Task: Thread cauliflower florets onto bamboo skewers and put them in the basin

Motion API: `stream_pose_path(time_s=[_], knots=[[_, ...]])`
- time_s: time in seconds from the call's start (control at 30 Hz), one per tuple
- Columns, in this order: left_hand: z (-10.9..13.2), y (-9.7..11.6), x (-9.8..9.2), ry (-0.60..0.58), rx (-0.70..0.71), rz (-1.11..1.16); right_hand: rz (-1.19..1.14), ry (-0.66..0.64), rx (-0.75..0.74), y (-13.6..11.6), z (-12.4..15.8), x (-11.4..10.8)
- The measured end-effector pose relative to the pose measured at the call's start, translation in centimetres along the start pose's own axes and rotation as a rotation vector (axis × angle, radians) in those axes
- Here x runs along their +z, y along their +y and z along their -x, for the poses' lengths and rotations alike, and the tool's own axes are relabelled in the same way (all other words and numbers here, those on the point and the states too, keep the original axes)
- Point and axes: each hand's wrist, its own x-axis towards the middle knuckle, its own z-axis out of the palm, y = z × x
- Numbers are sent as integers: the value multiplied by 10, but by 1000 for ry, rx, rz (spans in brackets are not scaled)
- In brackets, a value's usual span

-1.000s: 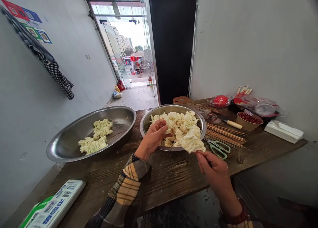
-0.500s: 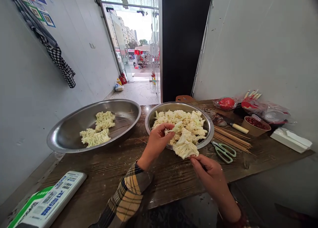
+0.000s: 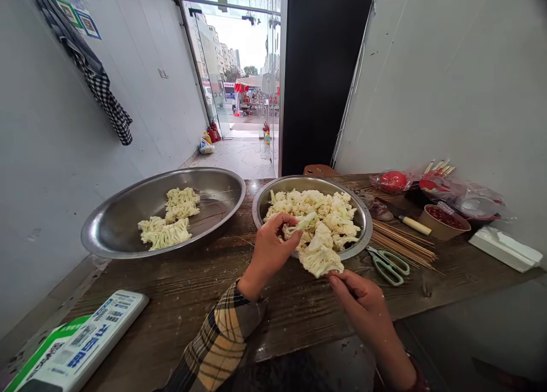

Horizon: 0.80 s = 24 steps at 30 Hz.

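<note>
My left hand is closed over the near left part of a round steel bowl, pinching a pale cauliflower floret by its stem. In my right hand, thumb and fingers grip the lower end of a bunch of cauliflower florets at the bowl's near rim. Whether a stick runs through that bunch is hidden by the fingers. Loose cauliflower pieces fill the steel bowl. At the left, a wide steel basin contains a few clumps of cauliflower with thin sticks showing.
Green-handled scissors lie right of the bowl, beside a bundle of wooden skewers. A knife, a tub of red contents, wrapped packages and a white box stand farther right. A white printed box lies front left.
The view has shifted slightly. Both hands keep nearly the same pose and hold the same cauliflower pieces.
</note>
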Motion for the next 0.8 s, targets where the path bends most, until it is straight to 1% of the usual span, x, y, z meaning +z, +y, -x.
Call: stream_pose_path(time_s=[0.07,0.13,0.27,0.37,0.43,0.53,0.6,0.7,0.8], knots=[[0,-1,-1,5,-26,37,15,5,-8,1,0,0],[0,-3,-2,-2,-91,159,25,10,-14,2,0,0],[-3,-5,-5,2,-266,604,42,-7,-41,4,4,1],[-5,-6,-9,-13,-351,887,43,-111,-51,8,11,6],[-6,-6,-10,-12,-383,982,21,-220,-38,11,15,12],[-7,-8,-12,0,-424,1039,-1,-369,15,17,17,21],[-7,-9,-12,-10,-438,1053,6,-429,43,22,12,27],[-7,-10,-11,-38,-424,1031,36,-441,38,29,2,35],[-5,-12,-9,-21,-362,917,137,-434,-9,34,-4,36]])
